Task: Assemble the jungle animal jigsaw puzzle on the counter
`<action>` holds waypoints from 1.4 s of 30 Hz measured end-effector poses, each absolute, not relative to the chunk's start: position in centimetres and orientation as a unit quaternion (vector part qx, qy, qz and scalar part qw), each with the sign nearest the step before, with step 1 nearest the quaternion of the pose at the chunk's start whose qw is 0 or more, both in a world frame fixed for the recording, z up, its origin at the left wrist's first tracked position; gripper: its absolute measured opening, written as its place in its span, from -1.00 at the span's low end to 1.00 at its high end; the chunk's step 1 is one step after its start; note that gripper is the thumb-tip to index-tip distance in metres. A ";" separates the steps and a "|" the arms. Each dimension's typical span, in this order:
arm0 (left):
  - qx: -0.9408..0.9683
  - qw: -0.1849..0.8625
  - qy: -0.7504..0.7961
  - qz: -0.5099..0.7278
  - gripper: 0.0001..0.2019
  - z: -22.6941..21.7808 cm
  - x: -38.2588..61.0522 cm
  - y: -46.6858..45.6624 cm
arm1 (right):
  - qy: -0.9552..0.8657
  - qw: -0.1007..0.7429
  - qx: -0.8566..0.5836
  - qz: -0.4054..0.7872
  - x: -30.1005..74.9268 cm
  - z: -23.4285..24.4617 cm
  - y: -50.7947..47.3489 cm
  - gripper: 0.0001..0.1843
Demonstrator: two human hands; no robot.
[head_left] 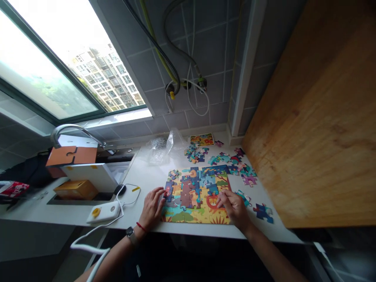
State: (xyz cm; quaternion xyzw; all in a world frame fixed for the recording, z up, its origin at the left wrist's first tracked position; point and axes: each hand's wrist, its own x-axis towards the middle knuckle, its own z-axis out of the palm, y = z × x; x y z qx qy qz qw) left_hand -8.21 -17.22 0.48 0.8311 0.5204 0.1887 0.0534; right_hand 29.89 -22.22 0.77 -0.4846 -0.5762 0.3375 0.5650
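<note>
Left hand [151, 207] lay at 9 o'clock edge of jigsaw [190, 196], fingers parted. Right hand [234, 207] covered 3 o'clock edge; finger grip indeterminable. Loose pieces [249, 170] lay at 2 o'clock.

left hand [152, 204] palm down, fingers loosely bent, thumb apart from them; right hand [235, 206] curled, thumb by index tip, contact unclear from here; forearms [272, 252] behind fingers, angled inward

A part-built jigsaw [188, 215] lies on the bench [147, 170]. The left hand [152, 206], fingers spread, is at the jigsaw's left edge; the right hand [234, 205], fingers curled, is over its right part. Loose pieces [249, 179] lie behind and right of the jigsaw, a picture card [202, 139] and clear plastic [174, 145] behind it.
</note>
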 end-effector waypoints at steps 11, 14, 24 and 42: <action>0.823 0.051 0.518 0.227 -0.64 -0.3 -8.3 -17.0 | -0.496 0.597 -0.593 0.215 31.5 0.1 -21.7 -0.37; 0.817 0.060 0.520 0.241 -0.64 -0.3 -8.3 -16.9 | -0.532 0.563 -0.591 0.225 31.3 0.1 -21.7 -0.37; 0.794 0.125 0.522 0.284 -0.69 0.4 -8.2 -16.7 | -0.548 0.541 -0.615 0.171 30.6 1.2 -21.6 -0.37; 0.785 0.141 0.538 0.272 -0.60 0.4 -2.9 -7.2 | -0.681 0.371 -0.626 0.077 29.0 1.2 -21.3 -0.43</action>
